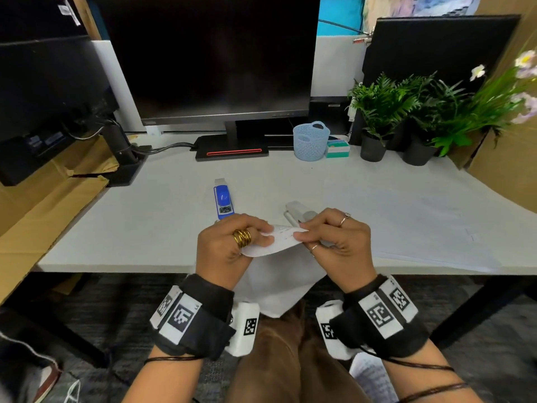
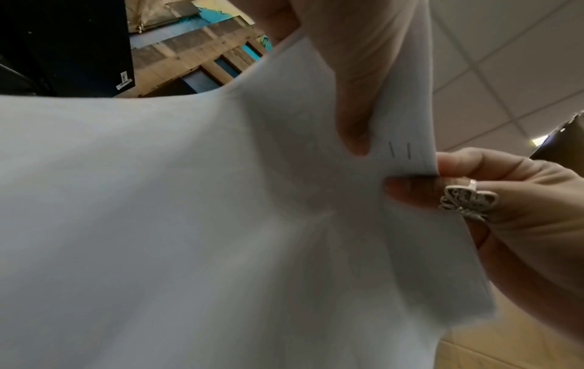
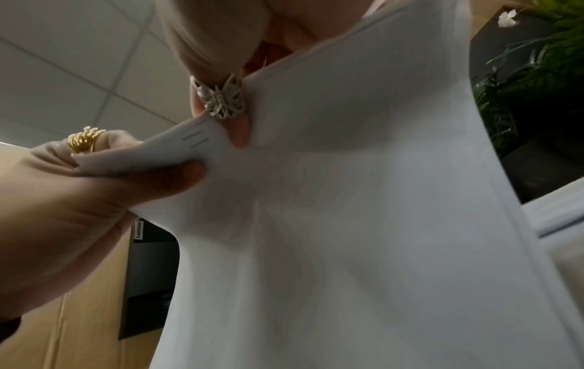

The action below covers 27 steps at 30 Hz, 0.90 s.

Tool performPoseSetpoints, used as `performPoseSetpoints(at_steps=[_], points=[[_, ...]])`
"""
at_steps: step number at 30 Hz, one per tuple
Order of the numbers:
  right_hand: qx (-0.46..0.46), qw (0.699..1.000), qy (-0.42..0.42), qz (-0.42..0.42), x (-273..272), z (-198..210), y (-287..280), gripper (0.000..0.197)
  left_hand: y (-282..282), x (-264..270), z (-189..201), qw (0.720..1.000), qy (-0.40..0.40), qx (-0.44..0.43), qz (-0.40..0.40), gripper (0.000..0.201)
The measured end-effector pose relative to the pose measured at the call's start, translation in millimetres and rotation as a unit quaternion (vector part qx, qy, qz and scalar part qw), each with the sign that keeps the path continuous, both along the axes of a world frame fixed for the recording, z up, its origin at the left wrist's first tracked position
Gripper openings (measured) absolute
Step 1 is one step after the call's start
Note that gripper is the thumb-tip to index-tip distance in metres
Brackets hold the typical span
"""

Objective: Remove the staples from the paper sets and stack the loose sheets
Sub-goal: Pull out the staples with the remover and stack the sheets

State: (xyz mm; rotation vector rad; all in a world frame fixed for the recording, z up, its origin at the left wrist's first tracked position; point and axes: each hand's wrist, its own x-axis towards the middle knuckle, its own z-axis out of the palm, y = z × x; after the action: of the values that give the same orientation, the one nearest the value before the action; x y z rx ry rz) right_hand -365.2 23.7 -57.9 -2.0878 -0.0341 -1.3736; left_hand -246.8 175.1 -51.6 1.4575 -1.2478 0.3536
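Both hands raised over the near edge of the counter, sharing one stapled paper set. Left hand pinches the set's top corner, thumb above, fingers below. Right hand pinches the same corner from the other side and also grips a grey staple remover. Two staples sit side by side in the corner between the hands. Sheets hang down toward the lap. Blue stapler lies on the counter just beyond the left hand; loose sheets lie flat to the right.
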Motion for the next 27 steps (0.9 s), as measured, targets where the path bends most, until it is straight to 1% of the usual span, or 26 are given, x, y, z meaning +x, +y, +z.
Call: performPoseSetpoints(at_steps=[2, 4, 5, 6, 7, 8, 9, 10, 11, 12, 15, 17, 18, 19, 20, 21, 23, 24, 25, 27], points=[[-0.013, 1.0, -0.009, -0.004, -2, 4, 0, 0.007, 0, 0, 0, 0.999, 0.019, -0.02, -0.018, 0.008], [-0.021, 1.0, -0.003, -0.009, -4, 6, 1, 0.007, -1, -1, -2, 1.0, 0.005, -0.017, -0.016, 0.008], [-0.021, 0.999, 0.02, -0.017, -6, 8, 0, 0.01, -2, -2, -3, 1.0, 0.001, -0.013, -0.016, 0.009], [-0.025, 0.997, 0.064, -0.031, -9, 10, -1, 0.015, -3, -3, -4, 1.0, 0.011, -0.01, -0.019, 0.011], [-0.038, 0.989, 0.133, -0.05, -13, 12, -3, 0.022, -5, -6, -5, 0.999, 0.039, -0.008, -0.034, 0.014], [-0.063, 0.972, 0.215, -0.068, -18, 12, -6, 0.029, -8, -9, -6, 0.996, 0.064, -0.005, -0.057, 0.018], [-0.093, 0.949, 0.291, -0.077, -25, 10, -8, 0.033, -11, -13, -8, 0.995, 0.072, 0.002, -0.075, 0.02], [-0.115, 0.927, 0.348, -0.078, -32, 7, -11, 0.035, -15, -18, -10, 0.995, 0.058, 0.018, -0.083, 0.019], [-0.124, 0.913, 0.383, -0.074, -40, 4, -16, 0.035, -19, -22, -12, 0.995, 0.032, 0.048, -0.084, 0.013], [-0.119, 0.902, 0.408, -0.075, -51, -2, -22, 0.034, -25, -26, -14, 0.993, 0.013, 0.082, -0.079, 0.01], [-0.064, 0.884, 0.455, -0.094, -88, -18, -45, 0.03, -45, -37, -24, 0.985, 0.004, 0.162, -0.058, 0.025], [-0.02, 0.847, 0.514, -0.131, -114, -34, -65, 0.025, -65, -46, -34, 0.979, -0.018, 0.194, -0.062, 0.032], [0.003, 0.83, 0.537, -0.15, -127, -42, -76, 0.027, -78, -51, -38, 0.975, -0.025, 0.209, -0.073, 0.035], [0.024, 0.82, 0.548, -0.166, -139, -51, -88, 0.033, -90, -59, -42, 0.97, -0.03, 0.223, -0.09, 0.039], [0.04, 0.809, 0.557, -0.184, -148, -59, -98, 0.039, -103, -65, -46, 0.965, -0.042, 0.235, -0.106, 0.041], [0.049, 0.791, 0.574, -0.204, -157, -66, -106, 0.042, -117, -73, -50, 0.96, -0.065, 0.244, -0.122, 0.043], [0.066, 0.74, 0.626, -0.236, -171, -81, -119, 0.043, -148, -91, -54, 0.941, -0.141, 0.278, -0.128, 0.043], [0.076, 0.716, 0.65, -0.242, -178, -90, -125, 0.042, -162, -100, -55, 0.925, -0.179, 0.313, -0.119, 0.043], [0.087, 0.699, 0.668, -0.24, -182, -98, -131, 0.041, -176, -107, -54, 0.904, -0.211, 0.356, -0.106, 0.043], [0.111, 0.675, 0.691, -0.233, -189, -115, -142, 0.039, -200, -117, -55, 0.862, -0.251, 0.432, -0.08, 0.047]])
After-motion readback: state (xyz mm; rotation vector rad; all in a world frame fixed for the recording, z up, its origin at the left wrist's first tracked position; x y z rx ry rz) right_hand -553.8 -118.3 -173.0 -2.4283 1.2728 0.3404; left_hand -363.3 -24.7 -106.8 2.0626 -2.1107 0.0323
